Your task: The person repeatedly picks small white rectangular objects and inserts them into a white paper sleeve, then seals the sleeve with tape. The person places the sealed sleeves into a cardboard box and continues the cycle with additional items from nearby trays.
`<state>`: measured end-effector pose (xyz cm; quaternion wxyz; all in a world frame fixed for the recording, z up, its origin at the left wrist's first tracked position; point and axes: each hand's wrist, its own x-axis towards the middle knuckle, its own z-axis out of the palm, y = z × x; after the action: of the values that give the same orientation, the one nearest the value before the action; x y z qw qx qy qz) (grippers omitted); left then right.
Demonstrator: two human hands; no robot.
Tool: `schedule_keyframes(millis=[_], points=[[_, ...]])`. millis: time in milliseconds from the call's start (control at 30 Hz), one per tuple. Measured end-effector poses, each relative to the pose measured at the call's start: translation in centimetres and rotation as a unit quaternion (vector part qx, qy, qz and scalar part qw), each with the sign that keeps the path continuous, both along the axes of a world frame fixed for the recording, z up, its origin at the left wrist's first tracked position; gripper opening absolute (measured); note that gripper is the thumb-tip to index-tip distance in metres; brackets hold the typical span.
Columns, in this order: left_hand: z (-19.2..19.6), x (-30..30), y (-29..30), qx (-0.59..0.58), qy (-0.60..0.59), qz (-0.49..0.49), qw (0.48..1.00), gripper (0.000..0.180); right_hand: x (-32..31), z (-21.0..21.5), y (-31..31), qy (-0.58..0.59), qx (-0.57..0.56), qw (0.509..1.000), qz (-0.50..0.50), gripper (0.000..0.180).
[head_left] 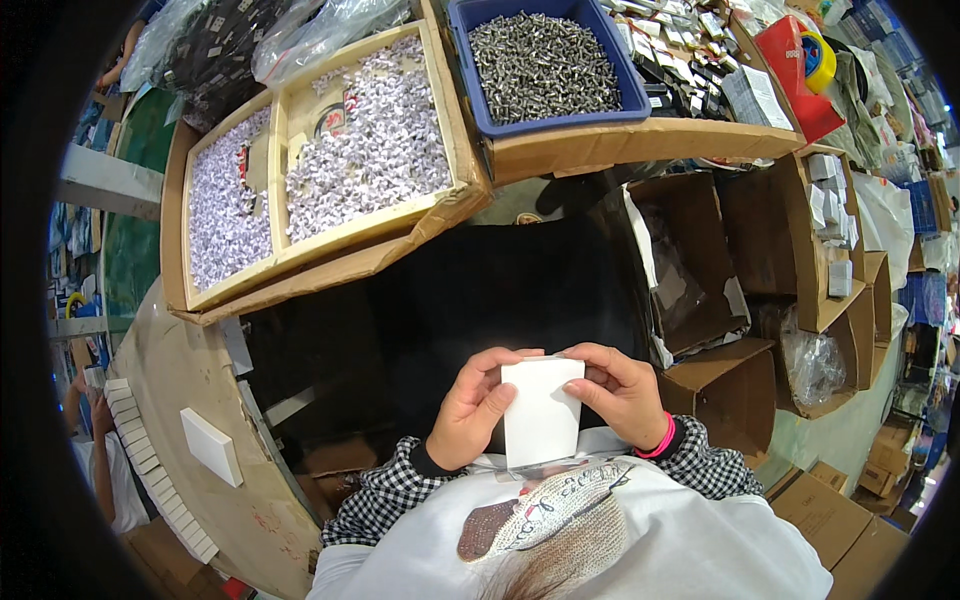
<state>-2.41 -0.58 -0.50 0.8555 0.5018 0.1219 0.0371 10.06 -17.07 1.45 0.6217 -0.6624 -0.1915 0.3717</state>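
Observation:
A small white box point(541, 415) stands upright in front of my chest, gripped between both hands. My left hand point(477, 405) closes on its left side, thumb on the near face and fingers behind the top edge. On the right side my right hand point(618, 398) holds it the same way, with the thumb pressed on the near face near the top. A pink band circles the right wrist. The box's far side is hidden from me. Another flat white box point(211, 447) lies on the table to my left.
Small white boxes point(165, 480) form a row along the left table edge. Ahead sit a wooden divided tray point(277, 170) of small white pieces and a blue bin point(560, 126) of small metal parts. Open cardboard boxes point(720, 400) stand at right. At far left, another person's hands point(97, 410) show.

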Motion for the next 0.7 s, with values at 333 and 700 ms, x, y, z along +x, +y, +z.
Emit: schedule_keyframes(millis=[333, 700], points=[[1.1, 0.7, -1.2, -0.008, -0.023, 0.039, 0.999, 0.027, 0.7, 0.9, 0.8, -0.109, 0.023, 0.994, -0.012, 0.023], [0.9, 1.9, -0.9, 0.086, 0.075, 0.150, 0.982, 0.017, 7.3, 4.6, -0.1, -0.220, -0.017, 0.974, -0.044, 0.021]])
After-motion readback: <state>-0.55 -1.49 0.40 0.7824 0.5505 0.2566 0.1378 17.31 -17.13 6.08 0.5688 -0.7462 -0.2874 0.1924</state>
